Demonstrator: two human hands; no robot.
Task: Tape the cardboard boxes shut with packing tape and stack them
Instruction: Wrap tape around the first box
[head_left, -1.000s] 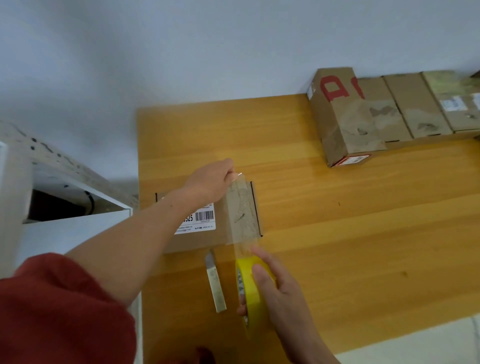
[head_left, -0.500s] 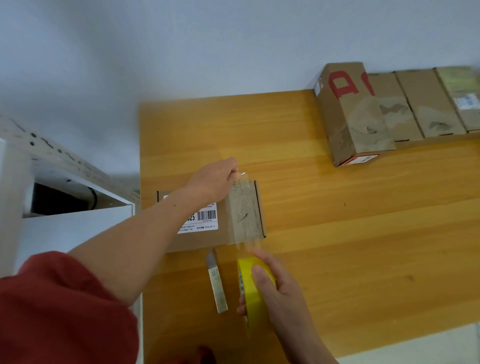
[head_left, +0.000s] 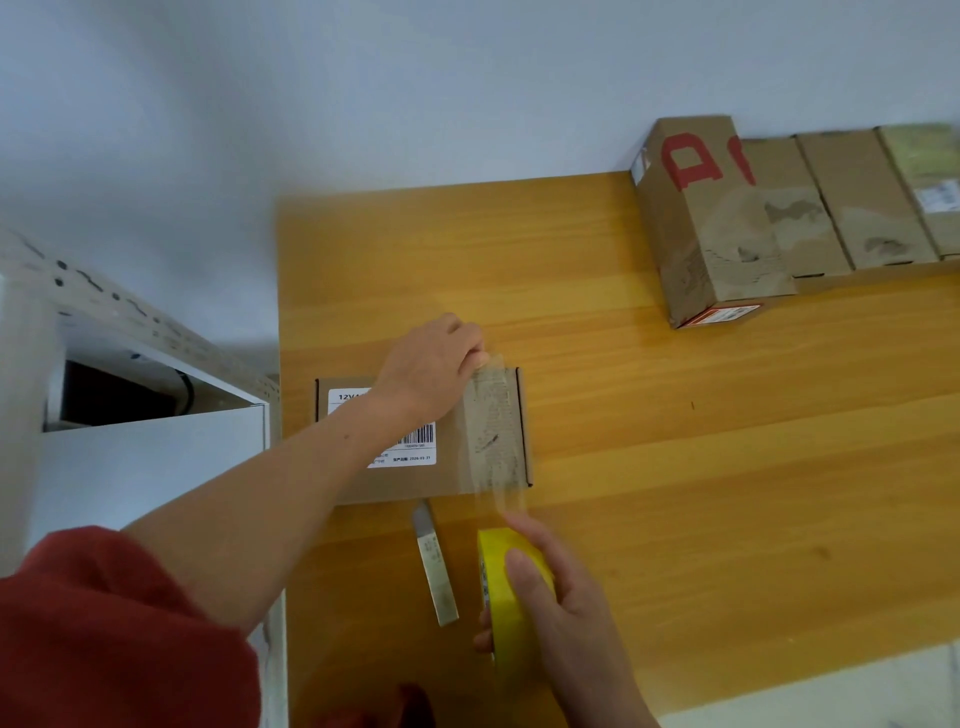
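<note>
While left hand (head_left: 431, 364) pinches tape (head_left: 496, 431) spanning labelled box (head_left: 405, 484), right hand (head_left: 566, 613) grips yellow roll (head_left: 501, 577).

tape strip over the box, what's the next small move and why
Probably lower the tape roll so the tape strip sticks down over the near edge of the box. The left hand pinches its far end at the far edge, while toward the right hand it stands clear of the cardboard.

Matt brown cardboard box (head_left: 415, 478), paper label (head_left: 410, 452); glossy clear tape (head_left: 496, 431); smooth varnished wood table (head_left: 675, 467); red cloth sleeve (head_left: 114, 639).
</note>
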